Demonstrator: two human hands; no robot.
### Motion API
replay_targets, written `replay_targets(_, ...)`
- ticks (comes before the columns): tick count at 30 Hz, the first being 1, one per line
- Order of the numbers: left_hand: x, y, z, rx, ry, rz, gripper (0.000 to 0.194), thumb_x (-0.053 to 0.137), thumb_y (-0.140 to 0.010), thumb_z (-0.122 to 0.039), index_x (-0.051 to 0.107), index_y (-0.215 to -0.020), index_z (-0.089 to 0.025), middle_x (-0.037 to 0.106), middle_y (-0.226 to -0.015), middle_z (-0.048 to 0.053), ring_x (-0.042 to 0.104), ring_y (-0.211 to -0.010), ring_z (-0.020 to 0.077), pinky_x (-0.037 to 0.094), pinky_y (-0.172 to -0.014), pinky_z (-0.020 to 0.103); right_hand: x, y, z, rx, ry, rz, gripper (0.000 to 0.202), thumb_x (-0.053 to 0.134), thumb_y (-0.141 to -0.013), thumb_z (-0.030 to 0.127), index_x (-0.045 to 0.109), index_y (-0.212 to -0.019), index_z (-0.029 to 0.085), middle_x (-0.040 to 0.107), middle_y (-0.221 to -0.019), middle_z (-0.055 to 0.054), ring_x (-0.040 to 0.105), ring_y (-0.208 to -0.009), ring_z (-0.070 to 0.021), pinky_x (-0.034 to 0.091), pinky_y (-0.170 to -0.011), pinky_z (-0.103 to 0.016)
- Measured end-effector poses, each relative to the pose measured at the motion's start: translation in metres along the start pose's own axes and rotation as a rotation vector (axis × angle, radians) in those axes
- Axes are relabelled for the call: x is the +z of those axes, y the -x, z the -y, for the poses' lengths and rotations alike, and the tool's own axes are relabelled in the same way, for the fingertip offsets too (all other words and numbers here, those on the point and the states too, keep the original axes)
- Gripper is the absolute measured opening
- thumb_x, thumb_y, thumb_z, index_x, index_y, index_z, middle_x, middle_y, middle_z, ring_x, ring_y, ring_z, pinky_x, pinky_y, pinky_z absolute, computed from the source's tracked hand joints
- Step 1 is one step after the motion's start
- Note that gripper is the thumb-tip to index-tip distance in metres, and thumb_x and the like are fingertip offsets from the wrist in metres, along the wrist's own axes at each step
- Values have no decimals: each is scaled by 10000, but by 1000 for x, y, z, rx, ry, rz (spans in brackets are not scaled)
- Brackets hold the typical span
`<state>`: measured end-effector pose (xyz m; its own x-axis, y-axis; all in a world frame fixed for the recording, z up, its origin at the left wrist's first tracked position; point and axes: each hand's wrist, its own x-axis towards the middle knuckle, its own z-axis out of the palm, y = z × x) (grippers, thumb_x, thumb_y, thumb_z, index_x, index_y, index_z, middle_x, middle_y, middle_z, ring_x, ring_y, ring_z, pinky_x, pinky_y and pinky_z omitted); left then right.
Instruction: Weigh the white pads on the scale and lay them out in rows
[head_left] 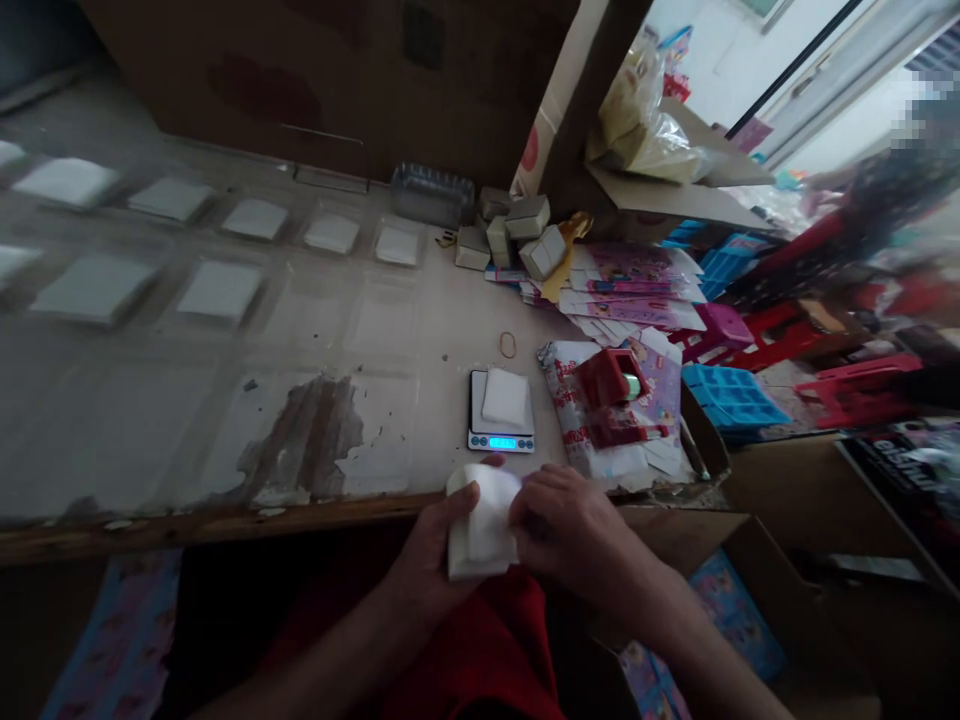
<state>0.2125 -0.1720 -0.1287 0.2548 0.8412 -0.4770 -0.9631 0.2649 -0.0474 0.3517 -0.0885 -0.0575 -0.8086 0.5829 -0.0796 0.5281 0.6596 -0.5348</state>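
Note:
My left hand (442, 535) is wrapped round a thick stack of white square sheets (487, 520), its thumb pressing on the top face. At the stack's right edge, the fingers of my right hand (559, 515) are bent and pinch the top sheets. Just beyond the hands stands a small digital scale (501, 442) with a lit blue display, its figures too blurred to read. A thinner white stack (505, 398) lies on its plate. Behind the scale is a loose rubber band (508, 345).
Rows of white stacks (221, 290) lie on clear trays at the left. Wrapped white blocks (525, 220), a clear plastic tray (433, 193) and printed purple cards (637, 280) are at the back. A red tape dispenser (611, 395) rests at the right. A blurred person (862, 215) is beyond.

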Motion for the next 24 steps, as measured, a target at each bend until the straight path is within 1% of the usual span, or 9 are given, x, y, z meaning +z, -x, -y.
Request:
replay_targets(1, 0, 1, 2, 5, -3, 23, 287, 654, -824, -220, 615, -1094, -131, 701, -828, 67, 673, -734, 181, 543, -728, 296, 4, 5, 3, -9, 23, -15, 133, 660, -732, 45, 644, -723, 177, 634, -735, -1, 563, -732, -147, 415, -714, -276)
replay_targets(3, -3, 2, 5, -1, -4, 71, 352, 641, -817, -201, 594, -1162, -149, 704, -896, 89, 683, -783, 203, 542, -748, 326, 5, 15, 4, 10, 0, -50, 82, 702, -772, 114, 671, -792, 187, 651, -778, -7, 584, -756, -151, 430, -721, -274)
replay_targets(6, -8, 3, 7, -60, 15, 100, 495, 586, -834, -187, 496, -1318, -232, 672, -1127, 131, 669, -990, 278, 516, -860, 477, -9, 18, -7, 123, -21, -177, 76, 714, -829, 246, 706, -900, 220, 664, -811, 0, 603, -728, -135, 442, -663, -244)
replay_targets(9, -10, 5, 7, -114, 6, 96, 539, 554, -852, -189, 433, -1372, -266, 635, -1207, 141, 647, -1043, 294, 454, -930, 592, -22, 1, -28, 191, 105, -354, 71, 668, -862, 253, 724, -876, 211, 669, -769, -6, 611, -702, -146, 455, -667, -261)
replay_targets(11, -8, 8, 5, -145, -6, 103, 561, 565, -842, -187, 418, -1381, -248, 636, -1188, 146, 659, -974, 263, 453, -935, 577, -22, -19, -43, 172, 192, -385, 87, 667, -853, 246, 734, -875, 194, 681, -790, -25, 625, -729, -165, 468, -698, -279)
replay_targets(14, -3, 15, -2, -177, -8, 110, 650, 598, -812, -164, 370, -1416, -244, 648, -1137, 135, 658, -904, 226, 475, -914, 520, -13, -50, -61, 96, 312, -315, 154, 698, -830, 267, 741, -948, 179, 702, -880, -54, 643, -831, -203, 478, -769, -306)
replay_targets(17, 2, 22, -10, -184, -6, 87, 700, 606, -801, -139, 339, -1439, -247, 655, -1105, 121, 653, -891, 215, 491, -893, 487, -5, -72, -70, 51, 392, -203, 210, 713, -820, 280, 736, -1005, 183, 716, -946, -62, 644, -896, -217, 465, -820, -322)
replay_targets(20, 3, 25, -18, -182, 21, 116, 699, 612, -792, -136, 354, -1434, -238, 655, -1091, 124, 649, -890, 220, 493, -893, 507, -3, -85, -69, 46, 452, -75, 188, 695, -835, 279, 731, -1005, 206, 716, -968, -58, 648, -879, -202, 436, -801, -315)
replay_targets(24, 3, 26, -25, -160, 56, 166, 667, 618, -790, -133, 399, -1411, -245, 646, -1105, 125, 635, -930, 235, 476, -916, 555, 0, -94, -61, 67, 559, 61, 120, 675, -839, 276, 726, -925, 209, 707, -914, -58, 642, -807, -189, 377, -801, -331)
